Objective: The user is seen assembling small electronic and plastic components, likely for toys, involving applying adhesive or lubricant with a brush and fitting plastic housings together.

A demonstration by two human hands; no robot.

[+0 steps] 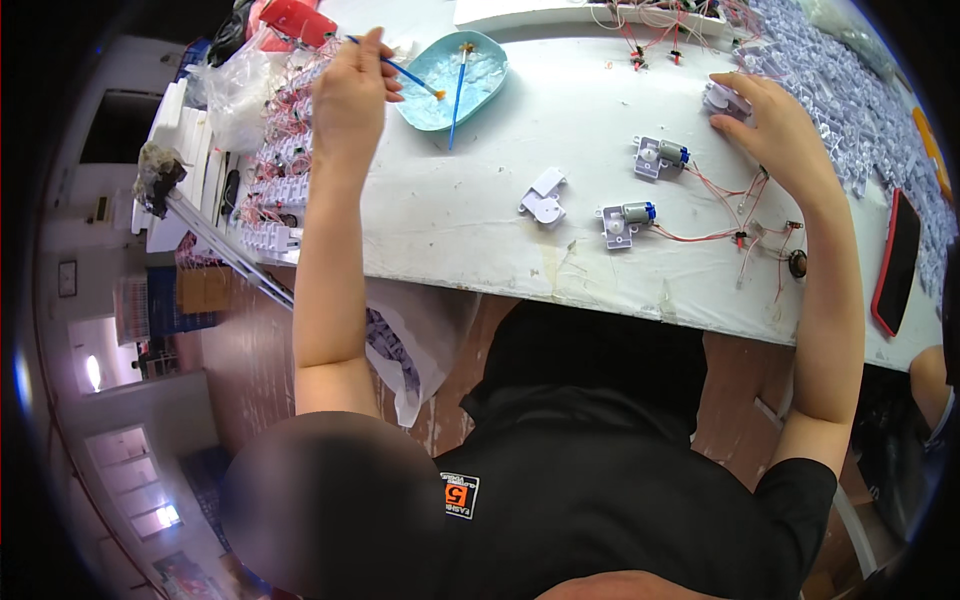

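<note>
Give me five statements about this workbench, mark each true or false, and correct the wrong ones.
1. The left hand holds a blue-handled brush. True.
2. The right hand is empty. False: it holds a pale grey plastic part.
3. A second brush rests in the turquoise bowl. True.
4. The red-edged phone lies left of the turquoise bowl. False: it lies to the right.
5. Red wires run from two silver motors. True.

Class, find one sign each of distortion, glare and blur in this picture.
Head view: the window at lower left leans, a sign of fisheye distortion; head view: a white glare spot burns in that window; head view: the dark rounded shape is blurred, while the left hand looks comparatively crisp.
</note>
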